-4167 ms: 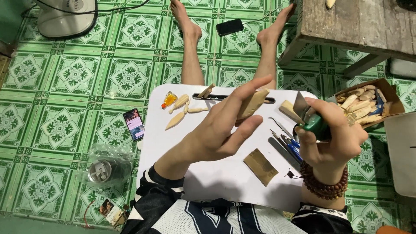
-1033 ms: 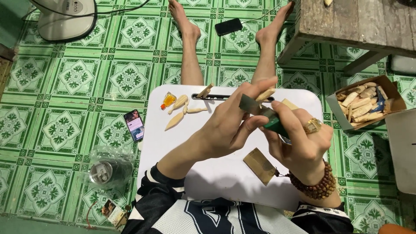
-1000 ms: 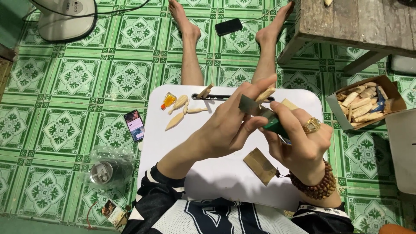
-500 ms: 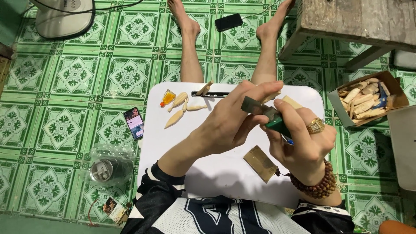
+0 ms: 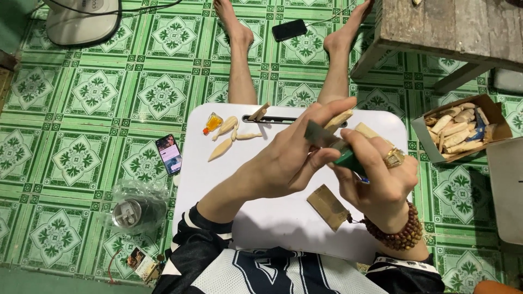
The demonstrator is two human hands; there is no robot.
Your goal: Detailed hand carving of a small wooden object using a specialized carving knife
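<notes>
The left hand (image 5: 289,163) wraps its fingers around a pale, slender piece of carved wood (image 5: 339,118), only the tip of which shows past the fingertips. The right hand (image 5: 376,174) grips a green-handled knife with a flat grey blade (image 5: 321,136); the blade lies against the wood, and most of the handle is buried in the fist. Both hover above the white rectangular lap surface (image 5: 272,212), hiding its middle. A brown scrap of sandpaper (image 5: 328,207) lies just beside the right wrist. Small pale carved wooden pieces (image 5: 229,136) sit near the far left corner, with open white room below them. A cardboard box of wood blanks (image 5: 460,130) stands off the right edge on the green tiled floor.
</notes>
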